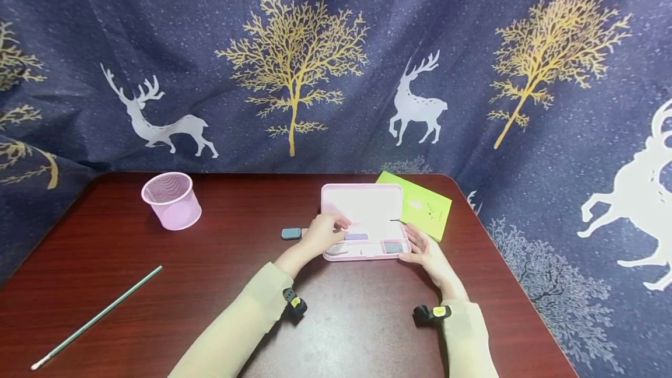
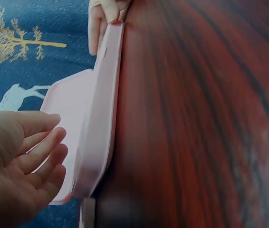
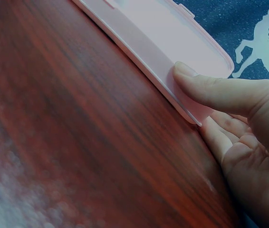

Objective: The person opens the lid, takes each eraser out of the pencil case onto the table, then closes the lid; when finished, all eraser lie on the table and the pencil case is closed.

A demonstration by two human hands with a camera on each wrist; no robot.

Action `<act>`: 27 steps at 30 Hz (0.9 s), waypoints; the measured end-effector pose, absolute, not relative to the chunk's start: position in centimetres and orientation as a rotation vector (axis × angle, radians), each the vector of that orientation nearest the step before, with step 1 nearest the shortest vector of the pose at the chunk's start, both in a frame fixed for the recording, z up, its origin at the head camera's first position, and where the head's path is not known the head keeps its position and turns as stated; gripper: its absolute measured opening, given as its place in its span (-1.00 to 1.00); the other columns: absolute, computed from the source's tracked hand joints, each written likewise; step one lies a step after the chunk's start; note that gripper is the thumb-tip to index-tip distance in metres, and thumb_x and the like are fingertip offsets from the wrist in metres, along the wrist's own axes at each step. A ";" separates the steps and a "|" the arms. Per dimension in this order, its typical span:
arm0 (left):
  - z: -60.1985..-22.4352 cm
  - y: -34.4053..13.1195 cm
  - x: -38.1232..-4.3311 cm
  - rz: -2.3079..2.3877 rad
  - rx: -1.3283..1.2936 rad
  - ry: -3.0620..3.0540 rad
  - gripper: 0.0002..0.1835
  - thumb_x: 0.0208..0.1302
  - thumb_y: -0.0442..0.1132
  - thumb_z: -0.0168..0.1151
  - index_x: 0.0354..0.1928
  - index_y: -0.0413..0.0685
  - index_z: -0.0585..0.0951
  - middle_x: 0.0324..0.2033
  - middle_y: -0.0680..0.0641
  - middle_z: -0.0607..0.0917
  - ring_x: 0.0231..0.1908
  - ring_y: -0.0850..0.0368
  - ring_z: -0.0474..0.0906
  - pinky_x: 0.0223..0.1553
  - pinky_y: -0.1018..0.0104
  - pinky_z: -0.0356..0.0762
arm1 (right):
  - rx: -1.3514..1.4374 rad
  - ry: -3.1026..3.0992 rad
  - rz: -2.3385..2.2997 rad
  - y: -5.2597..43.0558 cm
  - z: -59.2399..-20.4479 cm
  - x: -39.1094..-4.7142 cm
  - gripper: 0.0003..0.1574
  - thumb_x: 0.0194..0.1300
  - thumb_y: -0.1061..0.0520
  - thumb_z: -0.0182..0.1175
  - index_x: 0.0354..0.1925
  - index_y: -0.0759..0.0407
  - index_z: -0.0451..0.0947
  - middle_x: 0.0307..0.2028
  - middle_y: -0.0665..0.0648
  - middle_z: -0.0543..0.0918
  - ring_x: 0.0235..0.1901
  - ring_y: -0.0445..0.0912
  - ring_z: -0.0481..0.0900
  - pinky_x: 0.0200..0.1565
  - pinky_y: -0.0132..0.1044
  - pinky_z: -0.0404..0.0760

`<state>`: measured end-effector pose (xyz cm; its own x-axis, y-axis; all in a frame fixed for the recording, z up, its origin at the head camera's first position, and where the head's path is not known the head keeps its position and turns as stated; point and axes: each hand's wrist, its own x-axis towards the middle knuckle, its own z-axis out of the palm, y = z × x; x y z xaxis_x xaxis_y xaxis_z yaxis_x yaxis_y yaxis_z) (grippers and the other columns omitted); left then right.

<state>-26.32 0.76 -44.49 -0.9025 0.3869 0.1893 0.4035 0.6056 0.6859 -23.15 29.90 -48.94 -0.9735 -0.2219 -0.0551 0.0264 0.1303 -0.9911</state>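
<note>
Navy cloth [image 1: 378, 104] backs a reddish tabletop [image 1: 238, 214] where the right hand [image 1: 429, 258] grips a pink case [image 1: 364, 206], left hand [image 1: 319, 234] relaxed.

The left hand [image 1: 322, 235] hides part of the left end of the case [image 1: 362, 202]. The case covers part of the book [image 1: 431, 206], whose small print is unreadable. Both sleeves [image 1: 238, 322] run off the bottom edge; the right edge cuts off a deer [image 1: 637, 191]. In the right wrist view, the top edge crops the case, and the right hand's [image 3: 241, 128] fingertips are hidden behind it.
</note>
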 end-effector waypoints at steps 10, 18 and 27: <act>-44.2 2.6 -26.3 -1.148 -0.783 -2.863 -0.66 0.24 -0.38 0.24 0.07 -0.24 0.63 -0.03 -0.19 0.72 0.00 -0.07 0.64 0.05 0.11 0.59 | -0.215 2.216 -1.956 29.9 -48.9 -23.2 0.11 0.15 0.46 0.24 0.50 0.42 -0.16 0.50 0.41 0.00 0.50 0.21 -0.03 0.20 -0.63 0.30; -44.0 3.6 -26.5 -1.095 -0.761 -2.958 -0.60 0.28 -0.30 0.25 0.16 -0.20 0.58 0.05 -0.17 0.69 0.08 -0.07 0.60 0.09 0.03 0.56 | -0.197 2.207 -1.957 29.9 -48.9 -23.1 0.12 0.14 0.45 0.25 0.50 0.40 -0.15 0.50 0.39 -0.01 0.50 0.20 -0.03 0.22 -0.61 0.29; -43.7 4.0 -26.2 -0.992 -0.804 -3.003 -0.61 0.28 -0.27 0.25 0.14 -0.18 0.61 0.05 -0.15 0.70 0.11 -0.04 0.61 0.10 0.05 0.56 | -0.208 2.191 -1.968 29.9 -48.9 -23.0 0.12 0.15 0.46 0.23 0.50 0.41 -0.18 0.50 0.41 -0.03 0.50 0.21 -0.05 0.19 -0.65 0.30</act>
<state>-26.23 3.97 -43.68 -0.8717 0.4887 0.0372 0.4147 0.6950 0.5873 -23.03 29.94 -48.92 -0.9723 -0.2292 -0.0463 0.0214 0.1098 -0.9937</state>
